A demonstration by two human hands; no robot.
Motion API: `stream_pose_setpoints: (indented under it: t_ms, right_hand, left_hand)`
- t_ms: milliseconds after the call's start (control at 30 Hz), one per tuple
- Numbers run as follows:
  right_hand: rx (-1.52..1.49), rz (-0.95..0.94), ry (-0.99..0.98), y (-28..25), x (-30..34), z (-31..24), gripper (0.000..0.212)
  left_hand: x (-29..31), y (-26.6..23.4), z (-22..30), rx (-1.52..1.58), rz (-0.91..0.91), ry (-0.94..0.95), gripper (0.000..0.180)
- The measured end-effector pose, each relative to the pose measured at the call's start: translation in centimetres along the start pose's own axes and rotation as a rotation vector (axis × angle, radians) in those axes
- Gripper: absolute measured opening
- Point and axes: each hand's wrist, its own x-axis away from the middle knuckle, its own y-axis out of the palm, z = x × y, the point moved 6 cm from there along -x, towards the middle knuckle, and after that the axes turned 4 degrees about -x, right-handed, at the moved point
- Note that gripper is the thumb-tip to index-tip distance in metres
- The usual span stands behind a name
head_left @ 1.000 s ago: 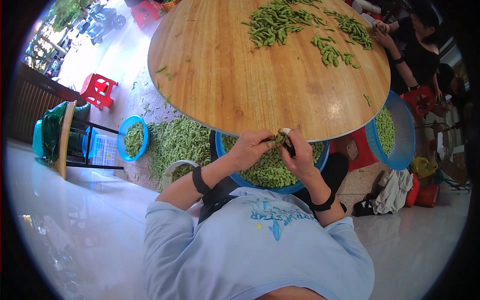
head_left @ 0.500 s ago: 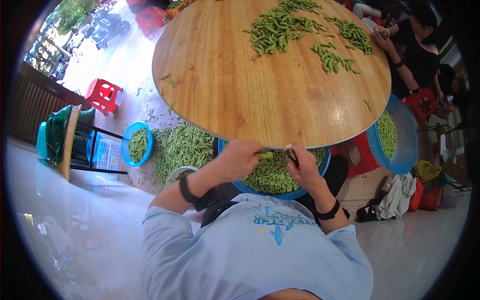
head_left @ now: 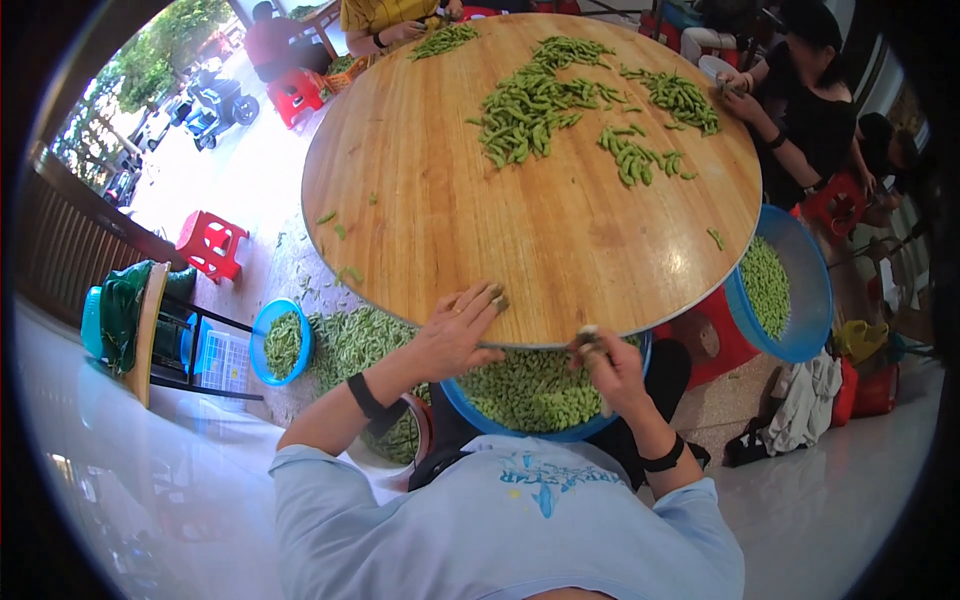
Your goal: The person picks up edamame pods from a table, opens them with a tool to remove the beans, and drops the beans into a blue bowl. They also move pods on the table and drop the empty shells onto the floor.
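My left hand (head_left: 460, 328) reaches over the near edge of the round wooden table (head_left: 440, 210), its fingers stretched out and no pod visible in it. Its fingertips carry dark coverings. To its right, my right hand (head_left: 612, 368) is closed at the table edge, thumb and fingers pressed together and also covered at the tips. Whether anything is pinched there is too blurred to tell. Below both hands, between my knees, a blue basin holds many shelled green beans (head_left: 540, 395). Across the table lie a large pile of green bean pods (head_left: 525, 110) and smaller heaps.
Empty pods (head_left: 365, 330) cover the floor at left, beside a small blue basin (head_left: 307, 340) and a red stool (head_left: 212, 245). A larger blue basin (head_left: 815, 300) of beans stands at right. A person in black (head_left: 815, 110) and one in yellow (head_left: 380, 18) work at the table.
My left hand has let go of a green pod and moved up onto the table edge, its fingers opening out. My right hand stays closed, slightly lower. The view has shifted, showing more of the far side.
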Motion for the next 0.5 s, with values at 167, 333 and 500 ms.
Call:
stream_pose_setpoints:
  t_ms: [167, 333, 500]
  right_hand:
    - [-0.400, 0.408, 0.113, -6.8, -3.6, 0.8, 0.015]
    - [-0.253, 0.407, 0.103, -8.9, -7.0, 1.0, 0.015]
    - [-0.321, 0.402, 0.218, -8.8, -6.6, 2.3, 0.015]
  left_hand:
    - [1.1, -0.4, -13.5, -0.230, -0.122, -0.371, 0.071]
    - [-13.9, -3.1, -19.6, 0.119, -0.086, -0.434, 0.058]
    - [-26.4, -1.6, -23.3, 0.216, 0.006, -0.603, 0.074]
